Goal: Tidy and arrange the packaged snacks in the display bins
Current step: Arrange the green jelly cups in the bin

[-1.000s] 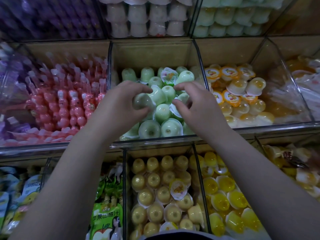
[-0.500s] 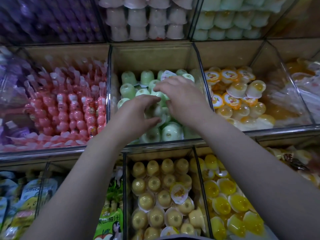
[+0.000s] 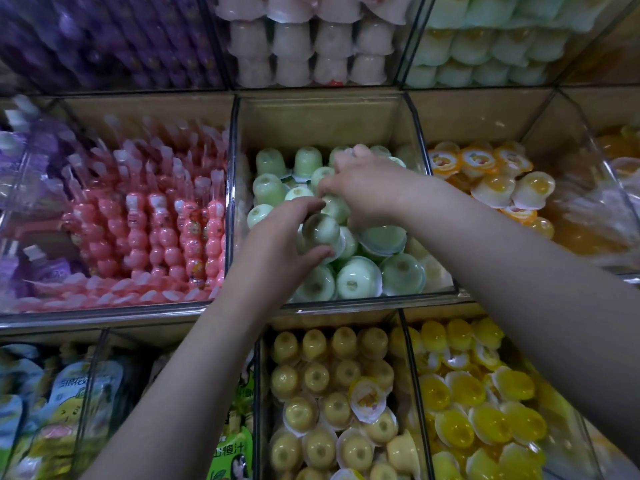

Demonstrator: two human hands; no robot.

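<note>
Holding one green jelly cup in my left hand right now, thumb underneath and fingers curled over the top. The domed bottom faces up at me. It sits just above the pile, about the middle of the bin and a bit toward the left wall.

My right hand is further back in the same bin, closer to the rear edge. Its fingers are bent down into the other green cups, touching a couple of them. Honestly I can't tell whether it's got one pinched or is just resting on them, since the hand covers whatever is under it. The two hands are nearly touching, with the held cup between them.

Most of the loose green ones lie dome-up: a tidy-ish row along the back, some by the left wall, and a few big ones against the front edge.

Around it:
- the bin to the left has pink jelly strings standing in rows
- the bin to the right has orange fruit cups, some lid-up, some tipped
- below the front edge are brownish-yellow cups, with bright yellow cups beside them
- bottom left corner has drink pouches
- the top shelf has purple packs, pale pink cups stacked, and pale green cups stacked
</note>
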